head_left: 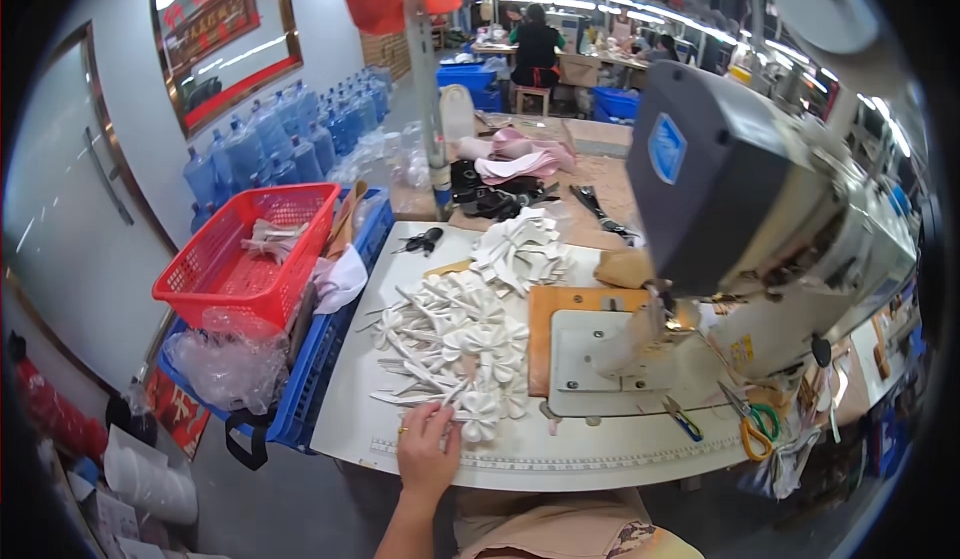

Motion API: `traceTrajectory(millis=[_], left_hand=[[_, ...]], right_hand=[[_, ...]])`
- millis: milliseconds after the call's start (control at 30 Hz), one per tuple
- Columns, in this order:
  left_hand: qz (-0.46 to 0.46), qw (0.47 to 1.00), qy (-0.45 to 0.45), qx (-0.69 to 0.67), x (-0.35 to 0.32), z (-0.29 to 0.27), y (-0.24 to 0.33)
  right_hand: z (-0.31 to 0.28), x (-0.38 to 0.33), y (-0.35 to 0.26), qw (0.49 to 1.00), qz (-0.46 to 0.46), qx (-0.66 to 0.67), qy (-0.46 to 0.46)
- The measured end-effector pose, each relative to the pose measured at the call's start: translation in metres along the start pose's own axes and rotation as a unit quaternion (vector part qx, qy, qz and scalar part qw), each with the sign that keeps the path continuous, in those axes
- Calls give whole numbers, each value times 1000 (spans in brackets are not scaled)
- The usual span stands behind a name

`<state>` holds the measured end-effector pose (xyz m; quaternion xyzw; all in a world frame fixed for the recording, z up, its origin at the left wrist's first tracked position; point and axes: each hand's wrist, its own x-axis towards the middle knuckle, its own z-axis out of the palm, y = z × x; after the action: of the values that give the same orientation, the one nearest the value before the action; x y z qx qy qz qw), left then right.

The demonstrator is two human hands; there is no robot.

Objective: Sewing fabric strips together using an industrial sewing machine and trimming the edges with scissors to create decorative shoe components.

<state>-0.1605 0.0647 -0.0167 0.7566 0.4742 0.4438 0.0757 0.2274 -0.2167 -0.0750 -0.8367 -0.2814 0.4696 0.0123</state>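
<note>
My left hand (428, 447) reaches in from the lower edge, a ring on one finger. Its fingers are bent around the near end of a white bow-shaped piece (478, 417), at the front of a pile. Many similar white bows (435, 334) with thin tails lie heaped on the pale sewing table (350, 399). Behind them is a stack of flat white cut pieces (522, 251). My right hand is not in view. To the right stands a sewing machine (720, 179), its metal plate (600, 354) beside the bows.
Small snips (682, 419) and scissors with green and orange handles (755, 427) lie at the front right. Black clips (422, 242) rest behind the pile. A red basket (250, 249) sits on a blue crate (330, 359) at left. A metal post (425, 99) rises behind the table.
</note>
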Motion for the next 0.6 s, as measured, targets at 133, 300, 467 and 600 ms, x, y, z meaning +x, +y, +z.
traceTrajectory(millis=[133, 300, 467, 600], left_hand=[[7, 999, -36, -37, 6, -3, 5], [11, 997, -64, -41, 3, -5, 0], [16, 994, -96, -53, 6, -4, -2], [-7, 991, -117, -64, 2, -11, -9]], right_hand=[[-3, 12, -38, 998, -18, -59, -17], [0, 22, -84, 991, -45, -120, -35], [13, 13, -100, 988, -41, -142, -41], [26, -1, -100, 986, -29, -154, -54]])
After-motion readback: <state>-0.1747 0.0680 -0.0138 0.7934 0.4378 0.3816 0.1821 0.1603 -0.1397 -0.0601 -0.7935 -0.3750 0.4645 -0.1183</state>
